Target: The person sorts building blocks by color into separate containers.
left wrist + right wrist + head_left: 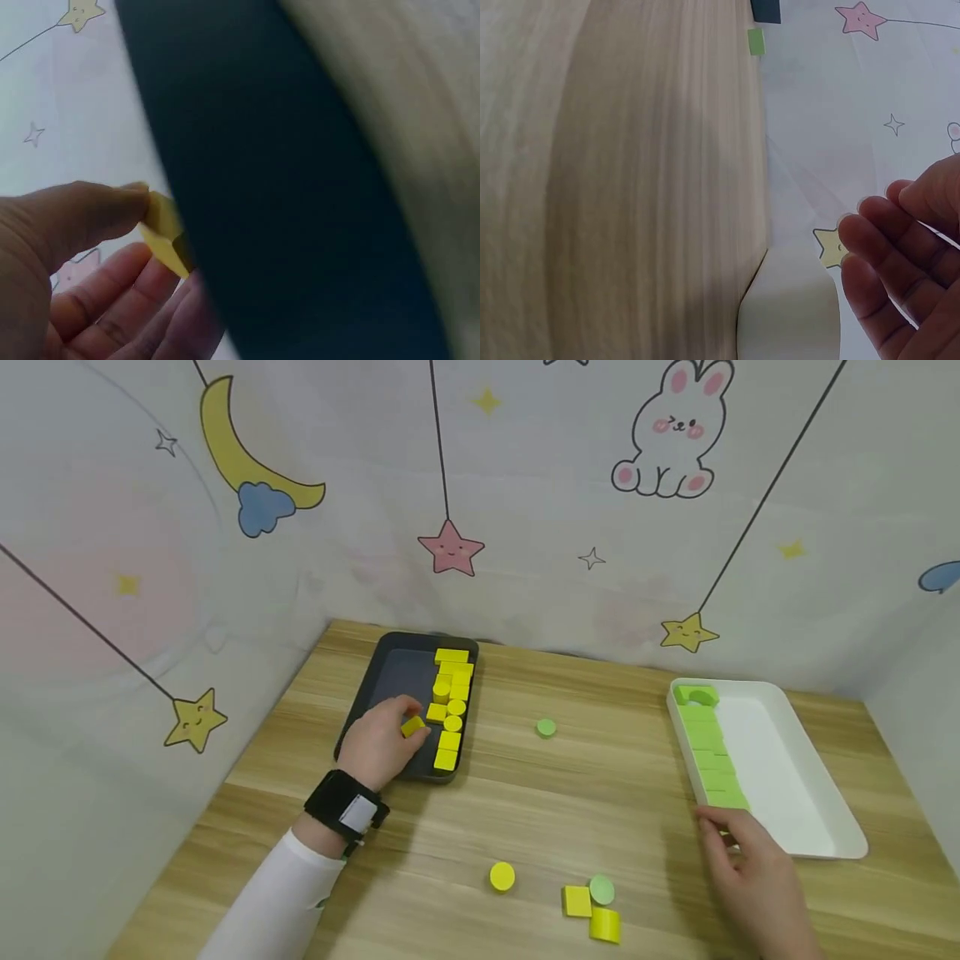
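Thumb and fingertips of my left hand (378, 743) pinch a small yellow block (412, 726) over the black tray (390, 670). In the left wrist view the yellow block (165, 236) shows partly behind the tray's dark wall. Yellow blocks (447, 741) and cylinders line the right side of that tray. My right hand (757, 877) is at the near left corner of the white tray (843, 806), fingers loosely bent. The right wrist view shows nothing between those fingers (870, 240). Green blocks (708, 739) stand in a column along the white tray's left wall.
A green disc (546, 728) lies between the trays. Nearer me are a yellow disc (502, 877), a yellow square block (577, 902), another green disc (602, 889) and a yellow arched piece (604, 926). A patterned cloth wall (540, 602) backs the wooden table (480, 810).
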`<state>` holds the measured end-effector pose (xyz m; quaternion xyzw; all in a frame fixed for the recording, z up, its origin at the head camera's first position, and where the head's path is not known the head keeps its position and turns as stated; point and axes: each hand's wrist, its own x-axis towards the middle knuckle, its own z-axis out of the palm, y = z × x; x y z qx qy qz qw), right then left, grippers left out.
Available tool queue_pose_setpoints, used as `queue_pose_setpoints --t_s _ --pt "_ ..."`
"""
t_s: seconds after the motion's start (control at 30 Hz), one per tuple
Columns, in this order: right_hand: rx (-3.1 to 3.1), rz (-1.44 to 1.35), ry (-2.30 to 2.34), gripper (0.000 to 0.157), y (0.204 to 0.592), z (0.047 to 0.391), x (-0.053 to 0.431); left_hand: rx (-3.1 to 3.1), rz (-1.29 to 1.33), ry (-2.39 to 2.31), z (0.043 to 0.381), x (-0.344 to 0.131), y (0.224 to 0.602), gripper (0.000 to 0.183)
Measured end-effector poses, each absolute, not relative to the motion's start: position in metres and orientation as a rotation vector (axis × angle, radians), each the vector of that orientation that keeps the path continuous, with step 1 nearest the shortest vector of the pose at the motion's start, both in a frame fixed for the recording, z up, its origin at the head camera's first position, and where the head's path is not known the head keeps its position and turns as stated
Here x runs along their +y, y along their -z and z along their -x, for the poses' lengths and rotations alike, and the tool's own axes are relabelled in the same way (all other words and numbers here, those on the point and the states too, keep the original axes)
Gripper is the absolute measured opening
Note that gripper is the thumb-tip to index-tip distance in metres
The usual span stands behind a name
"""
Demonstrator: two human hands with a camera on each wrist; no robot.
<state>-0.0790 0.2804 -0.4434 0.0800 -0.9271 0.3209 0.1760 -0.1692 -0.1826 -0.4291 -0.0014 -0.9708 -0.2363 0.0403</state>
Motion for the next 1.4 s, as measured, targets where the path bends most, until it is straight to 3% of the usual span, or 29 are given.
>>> queue_pose_setpoints --t_s 0.23,0.63,1.4 --pt "-2.657 -0.249 -0.889 0.017 0.448 0.075 0.284 -3.052 0.012 0.682 0.170 -0.179 0.449 0.034" --pt "-2.601 -0.348 -0.907 0.023 0.445 0.080 0.284 -3.049 -0.044 0.667 0.175 -0.179 0.447 0.016" --pt "-2.669 -0.337 -0.902 0.021 0.452 0.079 0.285 -3.055 0.032 0.714 0.173 -0.178 0.448 0.037"
